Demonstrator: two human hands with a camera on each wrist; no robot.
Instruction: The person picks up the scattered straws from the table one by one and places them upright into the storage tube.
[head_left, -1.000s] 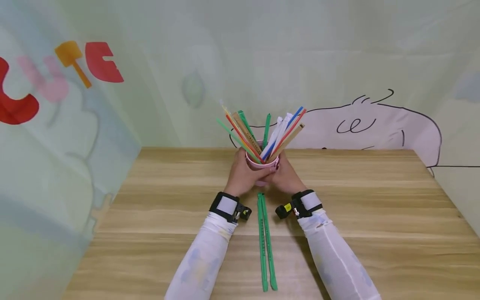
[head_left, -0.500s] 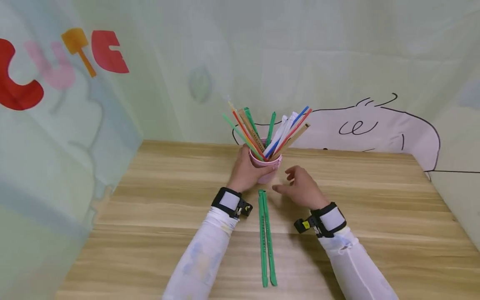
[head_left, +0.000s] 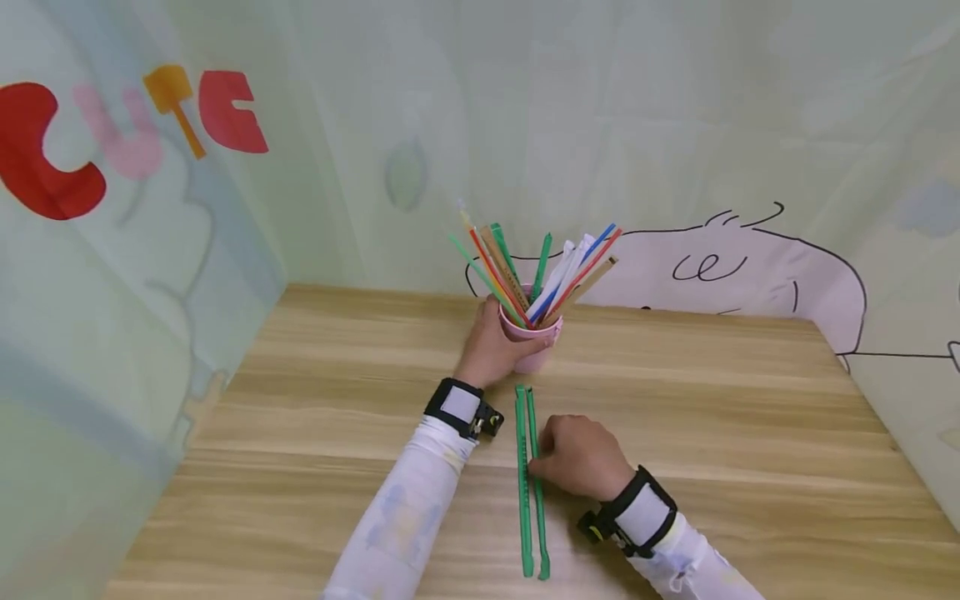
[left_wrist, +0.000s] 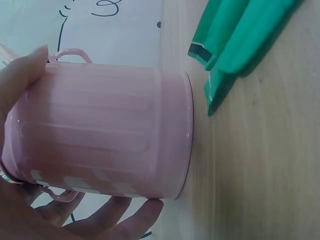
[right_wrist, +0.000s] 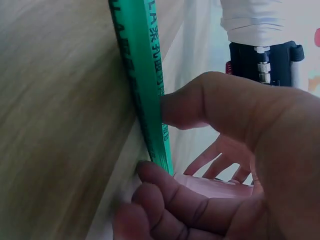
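My left hand holds a pink bucket upright on the table, thumb on the near side and fingers around the far side. Assorted straws fan out of its top: green, brown, white, blue, red and others. In front of the bucket lie two long green wrapped straws, side by side and pointing toward me. My right hand pinches the right-hand green straw near its middle, with the thumb against its printed wrapper and the index fingertip at its other side.
The wooden table reaches back to a printed cloth backdrop, which stands close behind the bucket. On the left, another cloth wall with coloured letters runs along the table's edge.
My right hand has left the bucket and come down toward me to the right-hand green straw. The two green straws now lie slightly farther apart. My left hand stays on the bucket.
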